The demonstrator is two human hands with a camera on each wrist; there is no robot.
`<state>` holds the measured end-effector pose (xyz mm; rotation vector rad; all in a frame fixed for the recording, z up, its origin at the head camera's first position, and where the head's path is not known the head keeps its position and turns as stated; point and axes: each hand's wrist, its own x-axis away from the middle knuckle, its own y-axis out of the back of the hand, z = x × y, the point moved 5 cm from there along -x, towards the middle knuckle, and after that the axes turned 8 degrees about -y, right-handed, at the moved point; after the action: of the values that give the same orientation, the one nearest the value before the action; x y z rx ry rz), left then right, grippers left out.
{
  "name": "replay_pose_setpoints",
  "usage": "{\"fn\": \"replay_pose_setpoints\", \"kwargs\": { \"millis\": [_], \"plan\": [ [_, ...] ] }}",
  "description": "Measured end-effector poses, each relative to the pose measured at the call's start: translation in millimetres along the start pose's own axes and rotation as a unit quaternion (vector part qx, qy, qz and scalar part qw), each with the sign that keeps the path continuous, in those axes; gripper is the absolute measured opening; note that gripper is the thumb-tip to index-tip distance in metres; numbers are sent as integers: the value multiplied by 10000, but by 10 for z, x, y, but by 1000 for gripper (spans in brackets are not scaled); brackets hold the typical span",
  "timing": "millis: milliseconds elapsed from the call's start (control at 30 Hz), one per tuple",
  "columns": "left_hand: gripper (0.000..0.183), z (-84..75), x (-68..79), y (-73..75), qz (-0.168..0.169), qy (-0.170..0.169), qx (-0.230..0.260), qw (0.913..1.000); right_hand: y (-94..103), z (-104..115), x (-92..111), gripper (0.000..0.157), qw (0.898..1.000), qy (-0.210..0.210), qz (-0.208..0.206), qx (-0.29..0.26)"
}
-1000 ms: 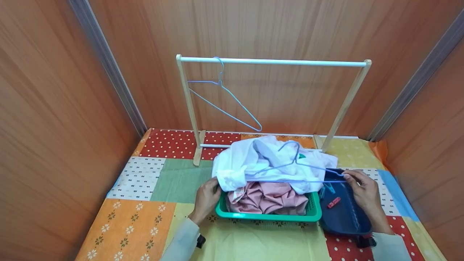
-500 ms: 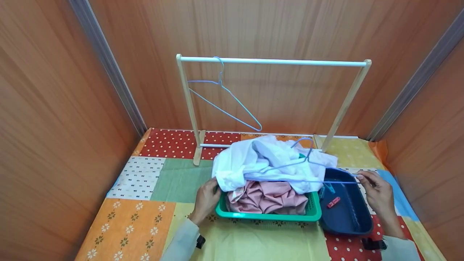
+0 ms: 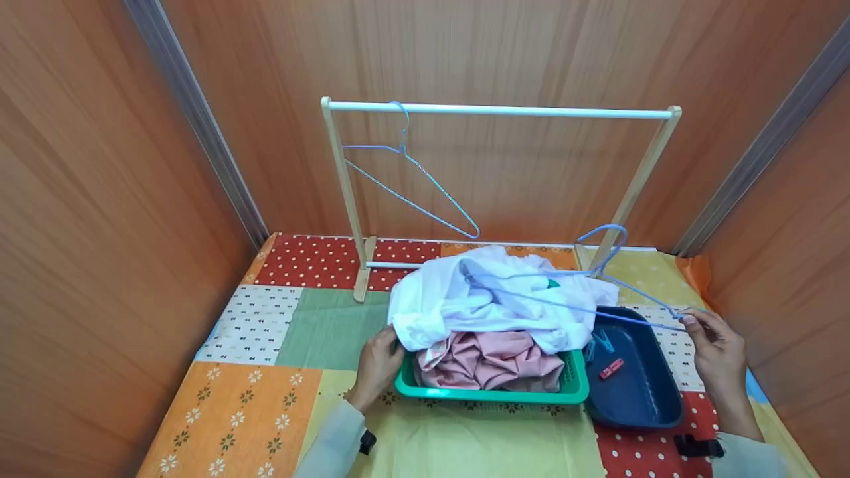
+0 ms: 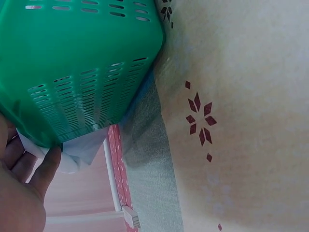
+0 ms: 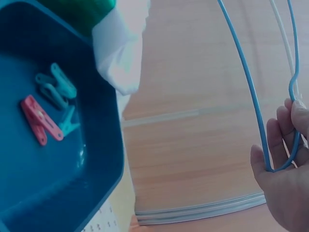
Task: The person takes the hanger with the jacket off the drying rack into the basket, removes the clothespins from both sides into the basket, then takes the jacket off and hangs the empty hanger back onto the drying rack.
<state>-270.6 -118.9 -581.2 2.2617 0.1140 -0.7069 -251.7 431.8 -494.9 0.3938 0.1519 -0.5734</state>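
Note:
My right hand (image 3: 720, 352) pinches one end of a blue wire clothes hanger (image 3: 601, 271), raised over the right side of the laundry. In the right wrist view, thumb and fingers surround the hanger's bent end (image 5: 295, 140). A green basket (image 3: 491, 398) holds a crumpled white garment (image 3: 451, 292) on top of pink cloth (image 3: 491, 362). At its left side my left hand (image 3: 380, 362) grips the rim. The left wrist view has the thumb (image 4: 47, 169) against the basket's edge near white cloth; the other fingers are partly hidden.
A dark blue tray (image 3: 641, 398) right of the basket contains a red clothespin (image 3: 611, 369) and blue ones (image 3: 603, 341). Behind stands a clothes rack with a white bar (image 3: 531, 111), where another hanger (image 3: 441, 190) hangs at left. Wooden panels enclose three sides.
The right hand has moved right, drawing the hanger with it. The hanger has turned and risen off the white garment, its hook now higher. The left hand stays at the basket.

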Motion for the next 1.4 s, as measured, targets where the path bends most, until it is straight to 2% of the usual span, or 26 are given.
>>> {"fn": "replay_pose_setpoints", "kwargs": {
  "millis": [233, 533, 733, 833, 933, 1067, 1400],
  "plan": [
    [20, -4, -18, 2, 6, -12, 189, 9998, 103, -5, -48, 25, 9982, -572, -198, 2],
    [21, -8, -35, 1, 3, -139, 336, 9993, 197, 63, -116, 24, 9948, -710, -666, -293],
    [34, -12, -26, 0, -110, 46, 341, 9993, 232, 75, -170, 27, 9877, -1321, -701, -463],
    [37, -36, -35, 12, -269, 91, 325, 9991, 242, 73, -188, 27, 9853, -1451, -710, -547],
    [38, -64, -47, 26, -405, 105, 259, 9988, 239, 87, -196, 26, 9873, -1263, -829, -491],
    [37, -64, -33, 29, -380, 276, 188, 9987, 211, 120, -204, 24, 9897, -1015, -918, -427],
    [32, -59, 16, 80, -37, 354, 333, 9988, 169, 172, -248, 27, 9868, -1397, -749, -340]
  ]
}}
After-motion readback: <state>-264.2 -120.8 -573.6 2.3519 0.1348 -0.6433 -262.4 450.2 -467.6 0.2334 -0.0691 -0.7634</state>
